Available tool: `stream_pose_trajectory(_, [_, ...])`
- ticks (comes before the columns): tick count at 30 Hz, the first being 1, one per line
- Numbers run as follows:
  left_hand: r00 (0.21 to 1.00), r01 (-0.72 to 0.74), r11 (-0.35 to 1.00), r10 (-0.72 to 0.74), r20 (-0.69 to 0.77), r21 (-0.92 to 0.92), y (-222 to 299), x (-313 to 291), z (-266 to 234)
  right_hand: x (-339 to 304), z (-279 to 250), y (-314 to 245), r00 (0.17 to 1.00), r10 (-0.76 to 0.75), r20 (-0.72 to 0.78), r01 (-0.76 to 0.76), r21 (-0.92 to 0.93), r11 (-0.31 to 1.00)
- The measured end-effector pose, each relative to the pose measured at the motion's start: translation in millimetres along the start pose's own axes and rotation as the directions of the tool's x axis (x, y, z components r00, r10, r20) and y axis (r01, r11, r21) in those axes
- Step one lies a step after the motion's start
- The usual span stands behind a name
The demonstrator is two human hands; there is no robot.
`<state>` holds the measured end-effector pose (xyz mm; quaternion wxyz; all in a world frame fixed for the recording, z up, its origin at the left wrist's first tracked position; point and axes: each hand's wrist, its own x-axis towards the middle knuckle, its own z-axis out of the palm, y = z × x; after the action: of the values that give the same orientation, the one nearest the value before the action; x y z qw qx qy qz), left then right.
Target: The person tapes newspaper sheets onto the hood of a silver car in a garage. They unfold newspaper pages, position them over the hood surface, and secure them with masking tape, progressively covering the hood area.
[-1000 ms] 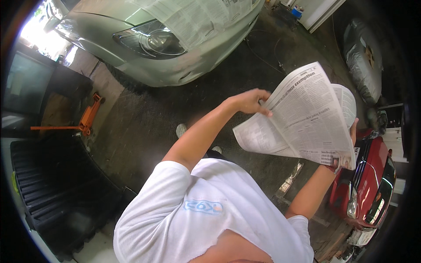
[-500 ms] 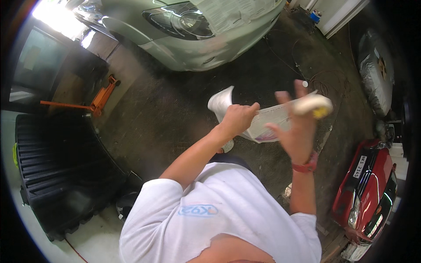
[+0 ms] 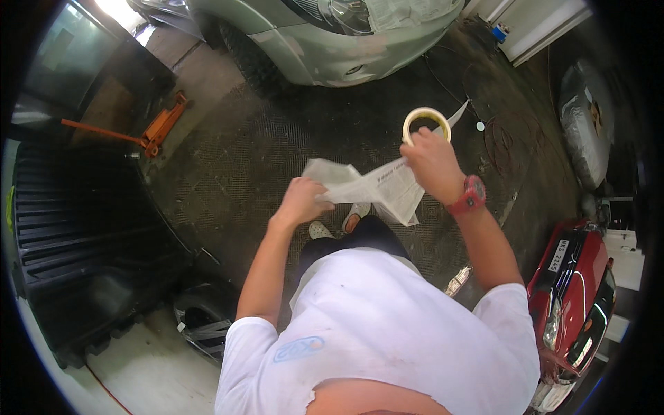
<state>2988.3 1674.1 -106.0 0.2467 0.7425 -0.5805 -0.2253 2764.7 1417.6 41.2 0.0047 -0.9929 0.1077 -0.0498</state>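
Observation:
A sheet of newspaper [image 3: 389, 188] hangs creased between my hands, above my feet. My left hand [image 3: 301, 201] is closed on its left end. My right hand [image 3: 434, 167] is closed at the upper right of the sheet and grips a roll of masking tape [image 3: 427, 111], cream with a yellowish inner ring. A pointed strip of the paper sticks out past the roll. My right fingertips are partly hidden, so I cannot tell how they share the paper and the roll.
Ahead stands a pale green car [image 3: 311, 59], newspaper covering part of its front. An orange floor jack [image 3: 162, 126] and black ribbed truck-bed liner [image 3: 83, 228] lie left. On the right are a red car bumper [image 3: 570, 283], a plastic-wrapped part [image 3: 584, 124] and a hose [image 3: 501, 142].
My right hand has gone from open, fingers spread, to closed around the tape, moving left. My left hand has moved left and down, and the newspaper is stretched out more between them.

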Motion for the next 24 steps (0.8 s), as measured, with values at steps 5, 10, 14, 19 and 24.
stream_pose_trajectory(5, [0.954,0.267,0.957,-0.280,-0.111,-0.117,-70,-55,-60,35,-8,9,0.993,0.116,-0.030,-0.117,-0.028,0.993])
stream_pose_trajectory(10, [0.870,0.282,0.809,-0.442,-0.217,-0.516,-88,-80,-161,67,13,17,0.966,0.240,-0.092,-0.224,0.157,0.962])
stream_pose_trajectory(14, [0.746,-0.020,0.823,-0.366,-0.556,-0.568,-59,-66,-216,86,47,20,0.944,0.298,-0.140,-0.254,0.268,0.929])
stream_pose_trajectory(19, [0.627,0.061,0.992,0.051,-0.778,0.115,-4,-24,-219,100,72,-15,0.889,0.341,-0.305,-0.173,0.467,0.867])
stream_pose_trajectory(24, [0.839,-0.068,0.983,0.148,-0.523,0.169,38,8,-181,67,53,-76,0.977,0.173,0.125,-0.144,0.984,0.101])
